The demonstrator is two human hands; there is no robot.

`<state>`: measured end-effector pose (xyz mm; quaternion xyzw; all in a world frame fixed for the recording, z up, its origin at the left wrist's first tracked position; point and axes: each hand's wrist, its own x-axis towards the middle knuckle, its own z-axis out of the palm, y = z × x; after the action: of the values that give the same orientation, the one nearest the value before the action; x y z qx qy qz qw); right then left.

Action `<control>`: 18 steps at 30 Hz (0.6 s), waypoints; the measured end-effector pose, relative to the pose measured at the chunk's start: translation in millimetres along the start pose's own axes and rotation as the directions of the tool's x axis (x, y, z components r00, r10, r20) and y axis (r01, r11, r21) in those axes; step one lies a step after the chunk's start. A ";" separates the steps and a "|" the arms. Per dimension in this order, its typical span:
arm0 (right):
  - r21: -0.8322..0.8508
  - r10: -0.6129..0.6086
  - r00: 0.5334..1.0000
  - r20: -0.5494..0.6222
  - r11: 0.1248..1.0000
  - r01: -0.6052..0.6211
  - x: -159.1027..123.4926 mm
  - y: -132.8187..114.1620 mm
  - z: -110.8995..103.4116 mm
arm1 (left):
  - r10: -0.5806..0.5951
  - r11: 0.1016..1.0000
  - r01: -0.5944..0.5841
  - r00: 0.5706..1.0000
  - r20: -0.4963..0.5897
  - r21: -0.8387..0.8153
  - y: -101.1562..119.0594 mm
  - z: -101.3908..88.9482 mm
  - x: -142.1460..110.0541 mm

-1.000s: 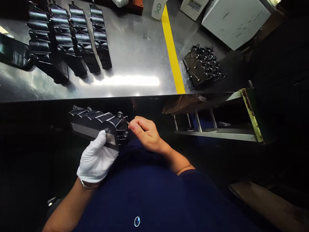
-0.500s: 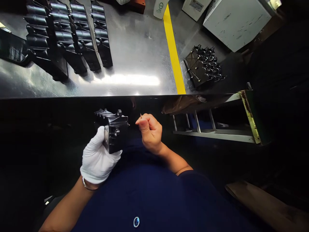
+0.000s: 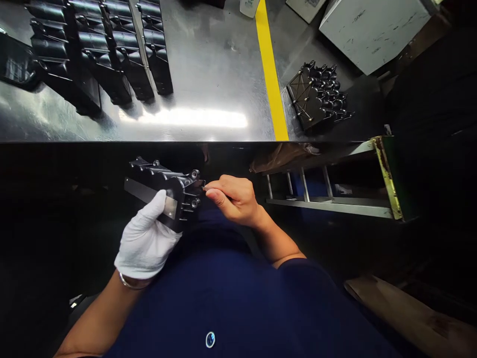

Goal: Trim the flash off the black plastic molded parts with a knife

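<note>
In my white-gloved left hand [image 3: 147, 238] is a black ribbed moulded part [image 3: 160, 174], held tilted in front of my body below the table edge. The thumb presses on a flat metallic strip [image 3: 136, 190] along the part's side, and the fingers wrap underneath. My bare right hand [image 3: 234, 199] is closed in a pinch at the part's right end, near its small round bosses. Between thumb and forefinger is a small thin blade-like piece [image 3: 204, 187], mostly hidden by the fingers; its tip meets or nearly meets the part.
Several similar black parts [image 3: 122, 59] stand in rows on the metal table [image 3: 208, 74] at upper left. Right of a yellow stripe [image 3: 271, 74] sits a stack of black parts [image 3: 320, 94], with a pale box [image 3: 372, 30] behind. A metal ladder-like frame [image 3: 331, 206] lies right, below the table.
The black part has turned in my left hand, showing its long side and metallic strip. My right hand has turned, and its fingertips now meet the part's right end.
</note>
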<state>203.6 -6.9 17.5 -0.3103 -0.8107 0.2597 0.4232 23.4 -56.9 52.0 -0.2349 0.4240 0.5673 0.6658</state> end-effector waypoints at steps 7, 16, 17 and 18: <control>-0.081 -0.036 0.998 -0.049 0.996 0.032 -3.6 3.3 2.1 | 0.064 0.997 -0.061 0.997 -0.052 0.047 -3.3 13.4 -10.7; -0.065 0.155 0.952 -0.264 0.982 -0.178 -0.9 25.6 3.7 | -0.013 0.985 0.031 0.994 -0.104 0.171 0.8 -17.5 -7.4; -0.053 0.172 0.948 -0.267 0.980 -0.193 -1.0 25.1 2.1 | -0.013 0.984 0.028 0.996 -0.088 0.175 1.5 -22.6 -5.6; -0.036 0.164 0.956 -0.244 0.983 -0.178 -1.4 22.7 1.1 | -0.013 0.986 0.022 0.999 -0.051 0.166 2.5 -26.2 -3.3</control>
<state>209.8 7.1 0.7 -0.4203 -0.7309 0.2325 0.4849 13.2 -78.9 41.2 -0.1961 0.4841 0.5180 0.6774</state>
